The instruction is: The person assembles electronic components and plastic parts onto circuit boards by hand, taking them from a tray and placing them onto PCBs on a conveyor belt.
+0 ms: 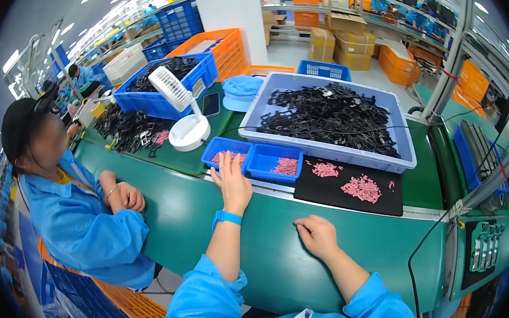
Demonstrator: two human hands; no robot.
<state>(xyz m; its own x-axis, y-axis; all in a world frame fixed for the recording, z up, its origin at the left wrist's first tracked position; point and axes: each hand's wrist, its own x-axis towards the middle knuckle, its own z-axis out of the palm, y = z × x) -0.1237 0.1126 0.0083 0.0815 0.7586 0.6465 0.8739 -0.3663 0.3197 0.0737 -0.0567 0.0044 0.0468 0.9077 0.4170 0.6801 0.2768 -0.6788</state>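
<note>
My left hand [234,184], with a blue band on the wrist, reaches over the left small blue tray [208,153]. Its fingers are stretched out and apart, with the tips over the small pink pieces [241,156] inside. Beside it stands a second small blue tray [256,170], also holding pink pieces [285,166]. My right hand [318,236] rests on the green work surface [341,273], fingers curled inward; whether anything is inside them is hidden. Beyond it, pink pieces [361,188] lie in heaps on a black mat [317,194].
A large pale blue bin [327,150] of black plastic parts [335,114] stands behind the trays. To the left are a white fan [189,132], a blue cap [239,91] and loose black parts [131,130]. A co-worker [82,217] sits at left, arms on the table. A black cable [415,261] hangs at right.
</note>
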